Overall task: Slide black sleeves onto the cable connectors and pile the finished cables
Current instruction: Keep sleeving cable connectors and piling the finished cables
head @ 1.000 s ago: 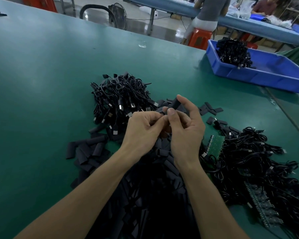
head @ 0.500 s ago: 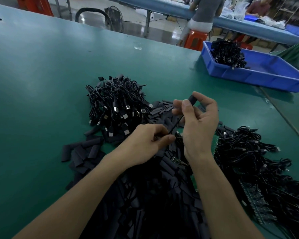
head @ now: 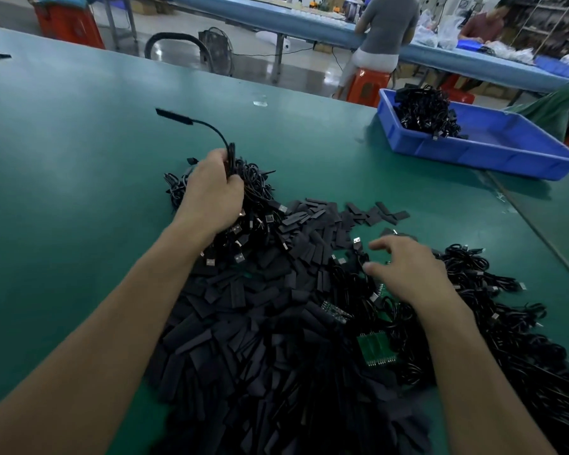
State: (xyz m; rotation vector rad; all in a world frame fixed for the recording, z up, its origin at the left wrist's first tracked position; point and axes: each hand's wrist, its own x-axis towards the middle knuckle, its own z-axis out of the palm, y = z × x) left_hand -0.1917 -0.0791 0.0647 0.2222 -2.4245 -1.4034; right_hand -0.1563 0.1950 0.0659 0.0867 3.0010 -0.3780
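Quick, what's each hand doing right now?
Left hand: grips a sleeved cable above the cable pile.
Right hand: open, holds nothing, over loose cables.

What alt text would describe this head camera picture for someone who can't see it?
A person's left hand grips a sleeved cable over a pile of finished cables on a green table, while the open right hand hovers over loose cables. A heap of black sleeves lies between the arms; a blue bin holds more cables.
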